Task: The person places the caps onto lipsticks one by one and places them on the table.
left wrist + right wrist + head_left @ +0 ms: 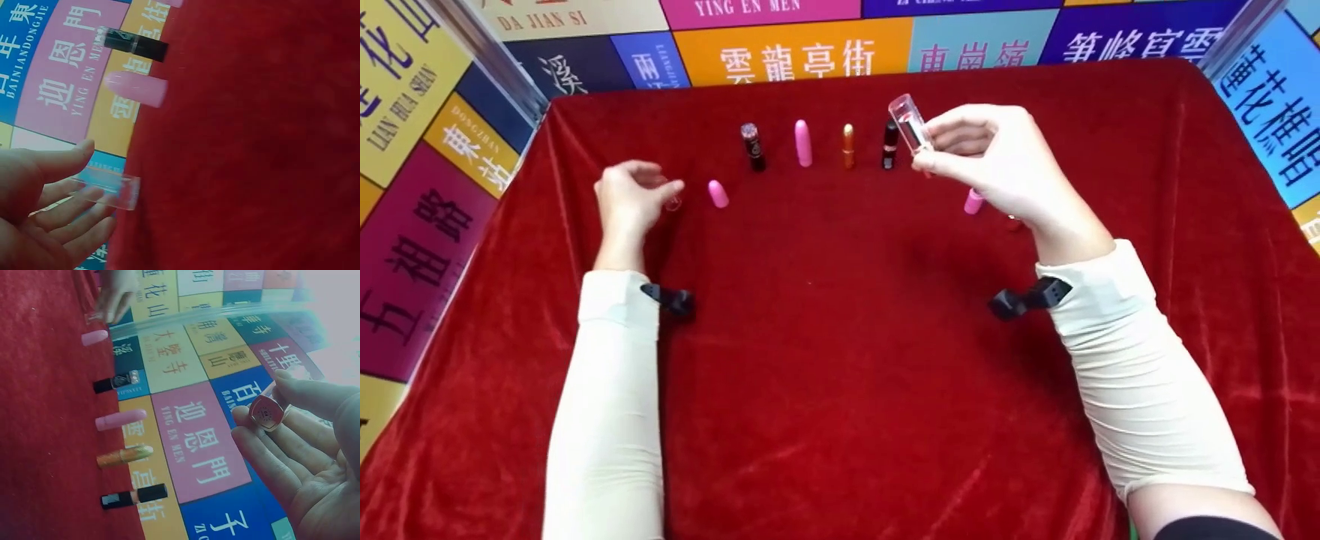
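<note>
My right hand (pixel 997 154) pinches a clear tube with a dark and white inside, probably a lipstick (pixel 911 124), between thumb and fingers. It is raised and tilted; its rounded-square red base with a gold-coloured rim (pixel 266 413) faces the right wrist camera. At the left of the cloth, my left hand (pixel 634 196) is beside a small clear cap (pixel 126 193). Its thumb stands apart from loosely extended fingers, which show behind the clear plastic in the left wrist view. A short pink cap (pixel 718 193) stands just right of that hand.
Along the back stand a black lipstick with a patterned top (pixel 752 147), a tall pink tube (pixel 803 143), a gold tube (pixel 849 146) and a black tube (pixel 889 145). A pink piece (pixel 973 201) and a small gold-red item (pixel 1014 222) are by the right wrist. Red cloth (pixel 840 337) covers the table.
</note>
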The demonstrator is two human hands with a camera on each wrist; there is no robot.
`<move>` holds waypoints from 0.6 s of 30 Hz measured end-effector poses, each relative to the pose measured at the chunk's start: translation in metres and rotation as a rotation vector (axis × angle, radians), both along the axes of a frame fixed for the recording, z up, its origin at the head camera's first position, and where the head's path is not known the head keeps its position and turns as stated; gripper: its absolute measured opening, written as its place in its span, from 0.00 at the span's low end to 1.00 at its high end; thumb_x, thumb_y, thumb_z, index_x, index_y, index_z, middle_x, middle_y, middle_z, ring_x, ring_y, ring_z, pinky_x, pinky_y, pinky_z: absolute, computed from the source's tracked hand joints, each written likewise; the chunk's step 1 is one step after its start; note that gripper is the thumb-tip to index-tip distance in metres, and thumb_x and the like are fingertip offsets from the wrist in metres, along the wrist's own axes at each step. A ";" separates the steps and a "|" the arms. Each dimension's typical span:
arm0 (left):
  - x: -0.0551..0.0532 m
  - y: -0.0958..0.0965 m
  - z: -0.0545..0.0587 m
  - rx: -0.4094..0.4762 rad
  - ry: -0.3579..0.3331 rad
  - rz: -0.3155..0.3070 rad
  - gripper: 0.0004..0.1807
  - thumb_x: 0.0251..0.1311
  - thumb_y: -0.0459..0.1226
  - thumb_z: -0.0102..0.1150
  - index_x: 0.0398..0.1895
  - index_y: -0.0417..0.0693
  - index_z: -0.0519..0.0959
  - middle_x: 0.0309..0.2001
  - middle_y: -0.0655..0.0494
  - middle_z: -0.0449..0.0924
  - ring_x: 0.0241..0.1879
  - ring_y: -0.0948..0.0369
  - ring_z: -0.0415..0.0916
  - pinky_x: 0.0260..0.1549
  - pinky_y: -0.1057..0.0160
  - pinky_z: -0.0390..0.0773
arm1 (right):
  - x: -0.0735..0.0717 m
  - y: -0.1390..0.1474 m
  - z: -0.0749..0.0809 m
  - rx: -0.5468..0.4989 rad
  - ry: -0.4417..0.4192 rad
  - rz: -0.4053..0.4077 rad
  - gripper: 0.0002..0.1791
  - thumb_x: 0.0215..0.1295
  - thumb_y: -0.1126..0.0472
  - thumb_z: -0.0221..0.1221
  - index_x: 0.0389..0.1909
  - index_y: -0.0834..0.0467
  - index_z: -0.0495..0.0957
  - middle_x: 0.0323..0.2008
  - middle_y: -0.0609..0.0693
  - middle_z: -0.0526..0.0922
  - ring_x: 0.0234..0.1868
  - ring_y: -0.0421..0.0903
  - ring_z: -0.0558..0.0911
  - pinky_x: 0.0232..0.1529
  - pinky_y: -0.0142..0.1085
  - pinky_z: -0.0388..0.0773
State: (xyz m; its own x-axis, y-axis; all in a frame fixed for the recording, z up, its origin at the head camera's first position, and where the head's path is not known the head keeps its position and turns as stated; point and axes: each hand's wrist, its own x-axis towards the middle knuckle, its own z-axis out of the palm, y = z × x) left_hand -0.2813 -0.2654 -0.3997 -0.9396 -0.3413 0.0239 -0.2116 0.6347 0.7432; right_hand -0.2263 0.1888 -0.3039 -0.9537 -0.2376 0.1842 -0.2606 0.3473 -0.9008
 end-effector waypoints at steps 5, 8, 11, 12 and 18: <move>-0.001 0.004 -0.011 -0.026 0.042 0.029 0.17 0.61 0.40 0.78 0.50 0.41 0.90 0.44 0.50 0.91 0.33 0.75 0.77 0.41 0.74 0.75 | -0.003 0.005 -0.001 0.012 0.025 -0.006 0.15 0.63 0.56 0.78 0.48 0.56 0.90 0.39 0.48 0.92 0.41 0.42 0.91 0.47 0.30 0.85; 0.000 0.004 -0.012 -0.014 0.051 0.031 0.18 0.60 0.40 0.79 0.50 0.41 0.91 0.44 0.52 0.92 0.36 0.73 0.79 0.42 0.74 0.75 | -0.004 0.006 -0.002 0.021 0.021 -0.019 0.15 0.63 0.56 0.77 0.48 0.56 0.90 0.39 0.48 0.92 0.41 0.42 0.91 0.48 0.29 0.84; 0.001 0.004 -0.012 -0.005 0.035 0.044 0.18 0.61 0.41 0.79 0.51 0.42 0.91 0.45 0.52 0.92 0.43 0.67 0.84 0.45 0.74 0.77 | -0.007 0.007 -0.004 0.020 0.016 -0.039 0.15 0.63 0.56 0.77 0.48 0.56 0.90 0.39 0.46 0.92 0.42 0.41 0.90 0.47 0.29 0.83; 0.002 0.004 -0.012 -0.007 0.028 0.050 0.18 0.61 0.41 0.79 0.51 0.43 0.91 0.46 0.52 0.92 0.46 0.65 0.84 0.46 0.73 0.76 | -0.008 0.007 -0.004 0.018 0.016 -0.045 0.15 0.63 0.57 0.77 0.48 0.56 0.90 0.38 0.45 0.92 0.41 0.41 0.90 0.47 0.29 0.83; 0.001 0.005 -0.011 -0.041 0.027 0.046 0.17 0.62 0.42 0.78 0.51 0.44 0.91 0.48 0.49 0.92 0.50 0.58 0.87 0.48 0.72 0.77 | -0.020 0.014 -0.005 0.026 0.015 -0.096 0.12 0.62 0.60 0.76 0.45 0.55 0.88 0.36 0.42 0.92 0.41 0.39 0.89 0.46 0.30 0.79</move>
State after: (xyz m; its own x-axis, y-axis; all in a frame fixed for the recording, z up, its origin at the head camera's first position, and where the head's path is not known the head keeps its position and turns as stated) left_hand -0.2802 -0.2605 -0.4109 -0.9220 -0.3819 0.0639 -0.2213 0.6551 0.7224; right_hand -0.2465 0.2032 -0.3093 -0.9696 -0.1503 0.1932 -0.2380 0.3945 -0.8875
